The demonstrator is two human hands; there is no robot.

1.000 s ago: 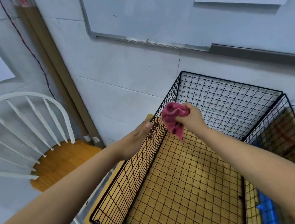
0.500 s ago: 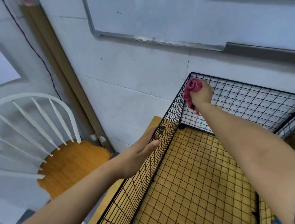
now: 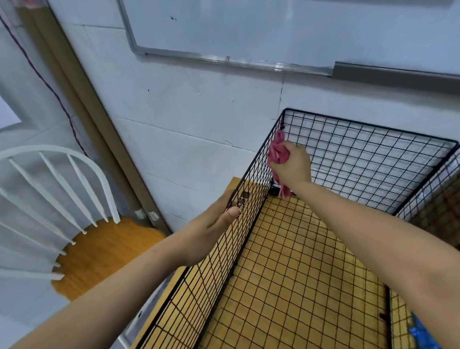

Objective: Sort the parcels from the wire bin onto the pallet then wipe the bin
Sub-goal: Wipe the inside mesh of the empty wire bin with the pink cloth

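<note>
Black wire bin [image 3: 360, 146] looks like matt coated metal; pink rag [image 3: 277, 153] is soft, crumpled cloth.

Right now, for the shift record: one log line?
phase: wipe | right hand: cloth on bin corner | left hand: on bin wall

Pink cloth [image 3: 277, 153]; black grid wire bin [image 3: 360, 146]; white chair [image 3: 41, 163]
</note>
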